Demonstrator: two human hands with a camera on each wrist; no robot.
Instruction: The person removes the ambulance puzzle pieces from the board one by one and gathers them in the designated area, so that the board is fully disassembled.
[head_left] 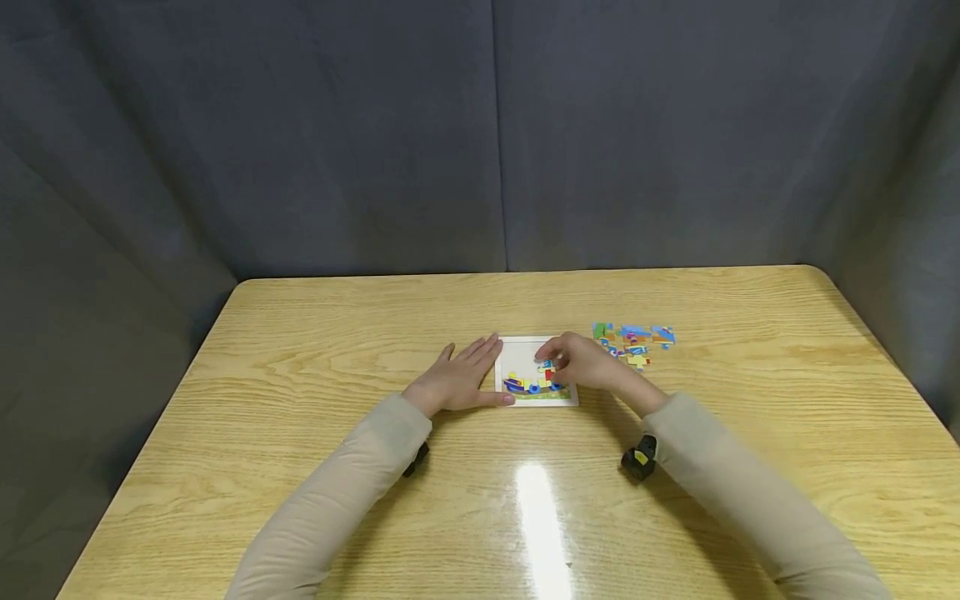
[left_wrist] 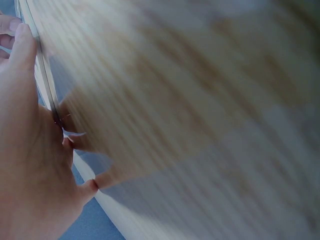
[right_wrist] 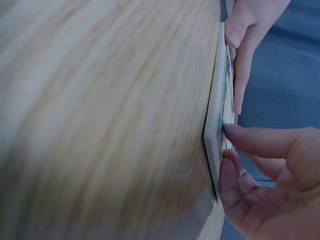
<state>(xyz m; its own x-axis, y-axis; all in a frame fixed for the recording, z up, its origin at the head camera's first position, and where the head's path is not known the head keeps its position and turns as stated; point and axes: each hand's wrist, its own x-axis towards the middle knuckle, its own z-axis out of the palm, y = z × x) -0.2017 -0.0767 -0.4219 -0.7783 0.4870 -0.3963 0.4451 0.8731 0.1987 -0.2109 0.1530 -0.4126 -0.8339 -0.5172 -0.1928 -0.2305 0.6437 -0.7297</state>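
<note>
1 wide left hand (head_left: 453, 385) touches the jigsaw tray (head_left: 543, 403); the right hand (head_left: 581, 361), pinching or not I can't tell, could bump jigsaw pieces (head_left: 533, 388) loose.

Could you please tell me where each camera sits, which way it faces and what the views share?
Head: on the head, facing forward and down at the table, puzzle tray and loose pieces; both hands and sleeves show.
Left wrist: on that wrist, looking across the tabletop; the left hand fills the left side.
Right wrist: on that wrist, facing the tray's edge; the right hand shows lower right, the left at top.
Shared: head and right wrist both show the tray and both hands.
</note>
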